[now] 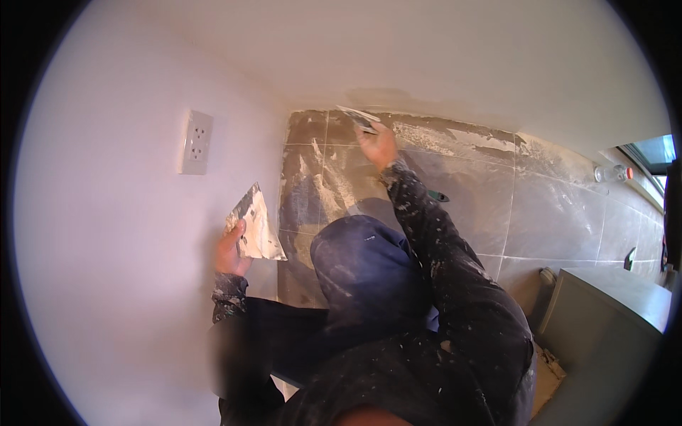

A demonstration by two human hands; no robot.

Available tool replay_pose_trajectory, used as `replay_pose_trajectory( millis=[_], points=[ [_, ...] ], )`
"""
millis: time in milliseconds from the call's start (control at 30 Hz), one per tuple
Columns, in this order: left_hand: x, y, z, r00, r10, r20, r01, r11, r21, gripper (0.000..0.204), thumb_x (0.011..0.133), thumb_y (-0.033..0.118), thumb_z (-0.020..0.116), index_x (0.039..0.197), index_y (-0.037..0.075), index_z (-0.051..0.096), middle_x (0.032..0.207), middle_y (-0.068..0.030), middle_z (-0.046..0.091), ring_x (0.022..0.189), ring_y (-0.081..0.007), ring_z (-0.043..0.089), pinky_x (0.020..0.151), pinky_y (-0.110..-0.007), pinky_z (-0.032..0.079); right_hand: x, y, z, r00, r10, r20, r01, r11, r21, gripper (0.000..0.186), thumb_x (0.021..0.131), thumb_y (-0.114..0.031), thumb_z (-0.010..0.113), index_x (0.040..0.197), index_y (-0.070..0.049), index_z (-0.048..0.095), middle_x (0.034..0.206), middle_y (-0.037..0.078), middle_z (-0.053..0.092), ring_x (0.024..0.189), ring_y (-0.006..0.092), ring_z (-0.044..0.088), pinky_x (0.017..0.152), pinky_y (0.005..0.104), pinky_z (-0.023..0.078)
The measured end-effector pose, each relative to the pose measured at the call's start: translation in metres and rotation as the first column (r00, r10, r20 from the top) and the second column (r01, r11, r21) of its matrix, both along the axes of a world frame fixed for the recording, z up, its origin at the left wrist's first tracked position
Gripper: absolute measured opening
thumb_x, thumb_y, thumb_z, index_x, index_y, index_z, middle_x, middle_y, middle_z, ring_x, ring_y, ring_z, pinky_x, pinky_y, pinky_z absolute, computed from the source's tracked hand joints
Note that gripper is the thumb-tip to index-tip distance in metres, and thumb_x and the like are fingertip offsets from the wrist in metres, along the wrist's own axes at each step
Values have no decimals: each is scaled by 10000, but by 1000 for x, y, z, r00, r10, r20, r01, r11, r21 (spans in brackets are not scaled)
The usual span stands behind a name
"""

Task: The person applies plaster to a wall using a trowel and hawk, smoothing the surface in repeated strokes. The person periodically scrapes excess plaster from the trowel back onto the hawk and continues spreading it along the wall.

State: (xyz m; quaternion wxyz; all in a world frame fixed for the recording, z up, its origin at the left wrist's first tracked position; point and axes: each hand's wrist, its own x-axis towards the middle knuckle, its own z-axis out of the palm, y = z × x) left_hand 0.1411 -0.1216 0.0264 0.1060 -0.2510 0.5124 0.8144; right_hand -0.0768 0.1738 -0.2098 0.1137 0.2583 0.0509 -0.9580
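Observation:
My left hand [233, 252] is closed on a wide putty knife [257, 231], its flat metal blade smeared with cream-coloured putty. It is held up near the left wall. My right hand [378, 145] reaches far ahead, gripping another putty knife [359, 116]. That blade is beside the foot of the far wall [426, 64], where a darker patch shows just above the floor edge; whether it touches the wall I cannot tell. Both dark sleeves are spotted with white. My bent knee [362, 270] hides part of the floor between my arms.
Grey floor tiles [455, 192] carry dried white smears. A white wall socket [197, 142] is on the left wall [128, 248]. Past my right forearm lies a small dark green object [438, 196]. At right stand a grey box-like cabinet [604, 334] and a clear container with a red cap [625, 173].

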Motion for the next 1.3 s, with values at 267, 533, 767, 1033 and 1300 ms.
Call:
replay_pose_trajectory(
  millis=[267, 533, 767, 1033, 1300],
  points=[
    [2, 0, 1, 999, 48, -4, -48, 998, -36, 442, 933, 191, 583, 1307, -17, 476, 1195, -113, 605, 1076, -235, 608, 944, -396, 487, -42, -55, -13, 997, -25, 76, 25, 1000, 3, 285, 966, -100, 470, 1205, 50, 434, 1212, 202, 531, 1143, 327, 542, 939, 439, 483],
    [-2, 1, -2, 1000, 7, 31, -5, 999, -47, 427, 932, 188, 584, 1296, -13, 488, 1193, -107, 610, 1068, -233, 613, 941, -396, 490, -74, -91, 45, 993, 115, -14, -100, 912, 398, 261, 960, -100, 469, 1185, 32, 449, 1207, 180, 508, 1077, 303, 562, 899, 420, 520],
    [1, -2, -3, 999, -1, 54, 4, 998, -57, 412, 930, 187, 587, 1283, -9, 505, 1184, -107, 617, 1053, -235, 620, 929, -395, 499, -29, -87, 30, 995, 21, 96, -9, 992, -126, 227, 927, -53, 446, 1137, 32, 460, 1145, 179, 510, 1080, 303, 536, 962, 401, 502],
    [1, 0, -4, 998, 29, 53, -25, 997, -74, 419, 921, 193, 595, 1281, -2, 506, 1182, -100, 616, 1067, -225, 612, 937, -393, 492, -51, -31, -11, 922, 386, 36, -29, -24, 999, 225, 916, -111, 539, 1024, 73, 608, 935, 136, 660, 863, 228, 647, 756, 299, 537],
    [1, 0, -4, 999, 31, 23, -30, 999, -42, 438, 916, 188, 603, 1295, -3, 495, 1201, -101, 606, 1085, -224, 602, 950, -394, 482, -33, 154, -28, 889, 263, -375, 410, -91, 907, 205, 922, -19, 494, 1043, 56, 642, 981, 140, 680, 896, 222, 650, 818, 284, 526]
  ],
)
